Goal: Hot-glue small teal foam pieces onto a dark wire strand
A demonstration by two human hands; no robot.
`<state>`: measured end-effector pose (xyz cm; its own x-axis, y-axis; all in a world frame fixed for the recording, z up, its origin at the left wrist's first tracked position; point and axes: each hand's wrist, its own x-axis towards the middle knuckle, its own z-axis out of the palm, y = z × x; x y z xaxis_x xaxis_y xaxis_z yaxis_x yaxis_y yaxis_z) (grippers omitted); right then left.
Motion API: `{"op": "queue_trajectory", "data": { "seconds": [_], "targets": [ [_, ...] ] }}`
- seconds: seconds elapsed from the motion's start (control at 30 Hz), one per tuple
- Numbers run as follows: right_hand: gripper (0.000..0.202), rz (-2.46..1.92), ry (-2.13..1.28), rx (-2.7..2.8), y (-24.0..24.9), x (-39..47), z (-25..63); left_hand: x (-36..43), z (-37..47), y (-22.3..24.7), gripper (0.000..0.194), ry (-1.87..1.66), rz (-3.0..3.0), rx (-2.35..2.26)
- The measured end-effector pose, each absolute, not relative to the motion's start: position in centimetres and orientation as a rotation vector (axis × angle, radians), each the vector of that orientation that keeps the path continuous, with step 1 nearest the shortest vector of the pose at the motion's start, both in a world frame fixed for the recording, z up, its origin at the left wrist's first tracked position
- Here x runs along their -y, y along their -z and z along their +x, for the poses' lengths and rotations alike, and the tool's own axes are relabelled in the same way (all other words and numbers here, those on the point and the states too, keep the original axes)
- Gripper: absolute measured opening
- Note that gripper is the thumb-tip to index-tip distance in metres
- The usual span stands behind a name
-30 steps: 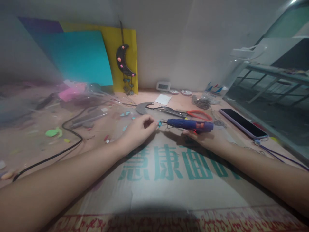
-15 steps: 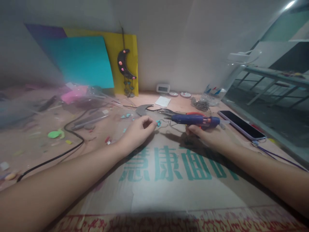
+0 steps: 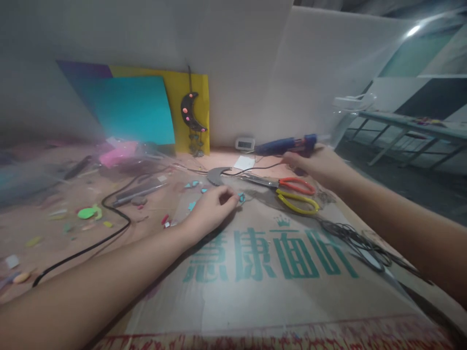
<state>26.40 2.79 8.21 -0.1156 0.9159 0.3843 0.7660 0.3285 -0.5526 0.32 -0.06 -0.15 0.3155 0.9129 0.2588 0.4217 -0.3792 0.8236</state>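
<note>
My left hand [image 3: 215, 206] rests low over the work surface with thumb and fingers pinched on a small turquoise piece [image 3: 241, 197]. Held up at the back right, a blue glue gun [image 3: 280, 146] is in my right hand [image 3: 314, 158], its nozzle pointing left. Just beyond my left hand lies a grey crescent moon [image 3: 216, 176]. Several small turquoise bits [image 3: 191, 206] are scattered left of it. Between my hands are scissors [image 3: 279, 187] with one orange and one yellow handle loop.
Against the wall stand coloured sheets [image 3: 134, 112] with a dark moon ornament [image 3: 191, 114] hanging in front. A white digital timer [image 3: 244, 143] and a white paper square [image 3: 244, 162] are at the back. Tangled grey cord [image 3: 359, 243] lies right; a black cable [image 3: 120, 214] runs left.
My right hand has lifted the glue gun up and back, away from the turquoise piece, uncovering the scissors. My left hand keeps its pinch. The view has shifted somewhat.
</note>
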Motion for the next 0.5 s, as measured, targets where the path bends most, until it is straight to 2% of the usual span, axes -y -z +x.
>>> {"op": "queue_trajectory", "data": {
  "seconds": [0.2, 0.5],
  "targets": [
    [0.027, -1.658, -0.456, 1.948, -7.1, -9.2, 25.1, 0.1, 0.3, 0.1, 0.022, -0.958, 1.960, -1.193],
    [0.025, -1.775, -0.393, 1.978, -3.8, -13.6, 25.2, 0.1, 0.3, 0.1, 0.022, -0.942, 1.936, -1.184]
  ]
}}
